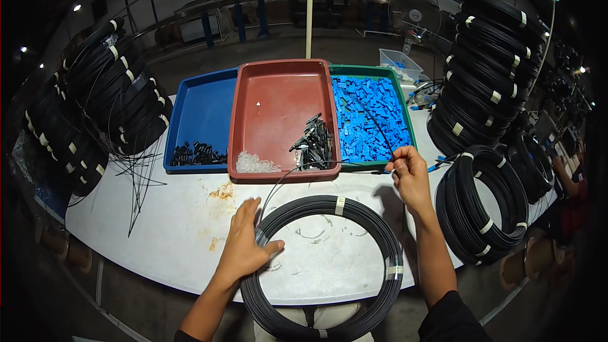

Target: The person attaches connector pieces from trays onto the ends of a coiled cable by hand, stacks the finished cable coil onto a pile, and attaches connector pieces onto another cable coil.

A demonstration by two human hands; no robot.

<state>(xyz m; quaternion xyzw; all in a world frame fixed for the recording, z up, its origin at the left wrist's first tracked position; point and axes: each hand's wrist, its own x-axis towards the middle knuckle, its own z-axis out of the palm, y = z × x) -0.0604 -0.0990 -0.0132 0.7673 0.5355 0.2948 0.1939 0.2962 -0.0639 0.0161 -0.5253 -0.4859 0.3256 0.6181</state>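
A large coil of black cable (pixel 342 205), bound with pale tape bands, lies in front of me, its near side overhanging the table edge. My left hand (pixel 247 244) rests on the coil's left side, fingers stretched out and thumb spread apart. From there a loose black cable (pixel 278 182) arcs up and runs right, past the red tray's front. My right hand (pixel 408 177), raised near the green tray's front corner, pinches this cable between thumb and fingers. A thin dark length also rises from that hand over the blue parts.
Beyond the coil stand a blue tray (pixel 204 82) with black parts, a red tray (pixel 282 98) with clear and black pieces, and a green tray (pixel 405 111) full of blue connectors (pixel 370 120). Stacked cable coils (pixel 114 88) rise at left, more coils (pixel 484 76) at right.
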